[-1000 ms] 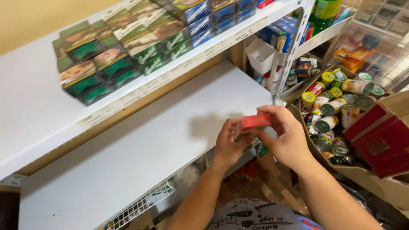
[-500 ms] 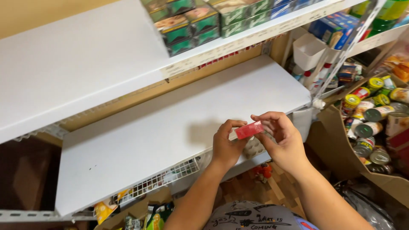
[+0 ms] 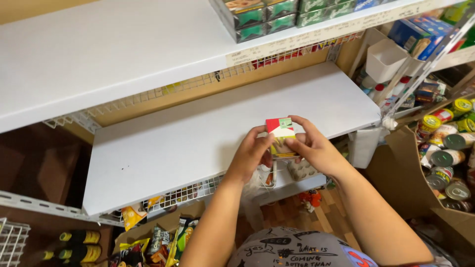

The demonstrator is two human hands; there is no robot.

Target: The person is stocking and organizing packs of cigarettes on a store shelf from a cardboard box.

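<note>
Two hands, left [image 3: 250,157] and right [image 3: 316,148], grip a small red-and-white carton [image 3: 281,137] at its sides above a white shelf [image 3: 198,133], cans [image 3: 448,148] at three o'clock; it looks light, stiff, crushable.

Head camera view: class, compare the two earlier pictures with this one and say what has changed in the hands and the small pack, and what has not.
The small red-topped pack, earlier shown red side on, has been turned upright so its face shows. Left hand and right hand still hold it together above the white middle shelf, which stays bare.

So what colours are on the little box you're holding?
Red, white and a green corner on the small box, seen best in the head view.
</note>
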